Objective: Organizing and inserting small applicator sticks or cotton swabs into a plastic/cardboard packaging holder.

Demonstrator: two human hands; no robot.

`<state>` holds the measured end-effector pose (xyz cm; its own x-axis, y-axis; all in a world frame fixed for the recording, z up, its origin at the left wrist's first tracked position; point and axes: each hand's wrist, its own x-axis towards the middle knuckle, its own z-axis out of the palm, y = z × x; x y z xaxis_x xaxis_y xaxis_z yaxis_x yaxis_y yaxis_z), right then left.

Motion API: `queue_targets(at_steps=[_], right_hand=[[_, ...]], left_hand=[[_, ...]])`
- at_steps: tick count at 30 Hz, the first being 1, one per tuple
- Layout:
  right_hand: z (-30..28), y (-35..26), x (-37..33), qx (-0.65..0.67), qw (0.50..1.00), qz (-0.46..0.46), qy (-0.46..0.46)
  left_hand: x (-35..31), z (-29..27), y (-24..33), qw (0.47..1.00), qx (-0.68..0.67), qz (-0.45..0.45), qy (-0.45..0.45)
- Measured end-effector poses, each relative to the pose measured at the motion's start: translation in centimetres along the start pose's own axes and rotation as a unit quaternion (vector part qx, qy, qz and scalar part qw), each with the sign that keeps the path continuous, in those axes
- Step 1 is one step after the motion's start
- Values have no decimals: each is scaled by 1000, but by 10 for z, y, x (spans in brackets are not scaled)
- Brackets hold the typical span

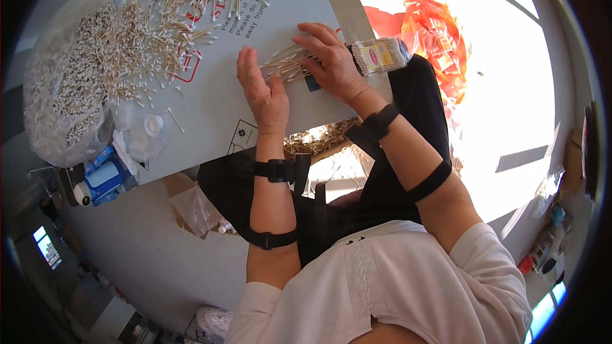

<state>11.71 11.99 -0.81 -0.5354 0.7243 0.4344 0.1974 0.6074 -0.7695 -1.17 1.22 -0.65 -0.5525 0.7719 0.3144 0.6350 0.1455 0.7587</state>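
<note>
On the grey board, several loose cotton swabs [288,65] lie in a small bunch between my two hands. My left hand [261,92] stands on edge at the bunch's left end, fingers stretched and thumb apart. Over the right end reaches my right hand [335,67], its fingers spread and slightly bent; whether its thumb touches the swabs is hard to tell. Just right of that hand, a clear packet of cotton swabs [380,56] with a yellow and white label lies at the board's edge. A large pile of loose cotton swabs [169,32] spreads over the far left.
A clear plastic bag full of cotton swabs [70,76] slumps at the left. Near it are a clear plastic container [143,130] and a blue and white packet [105,178]. An orange-red plastic bag [437,38] lies beyond the board's right side. The printed board [217,99] ends above my lap.
</note>
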Motion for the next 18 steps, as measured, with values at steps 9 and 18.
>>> queue_targets(at_steps=[9,18], right_hand=[[-5,-7,7,-33,998,-5,57],[-11,0,12,92,994,59,-27]], left_hand=[[5,20,9,970,-224,-38,91],[19,18,18,943,-308,-97,78]])
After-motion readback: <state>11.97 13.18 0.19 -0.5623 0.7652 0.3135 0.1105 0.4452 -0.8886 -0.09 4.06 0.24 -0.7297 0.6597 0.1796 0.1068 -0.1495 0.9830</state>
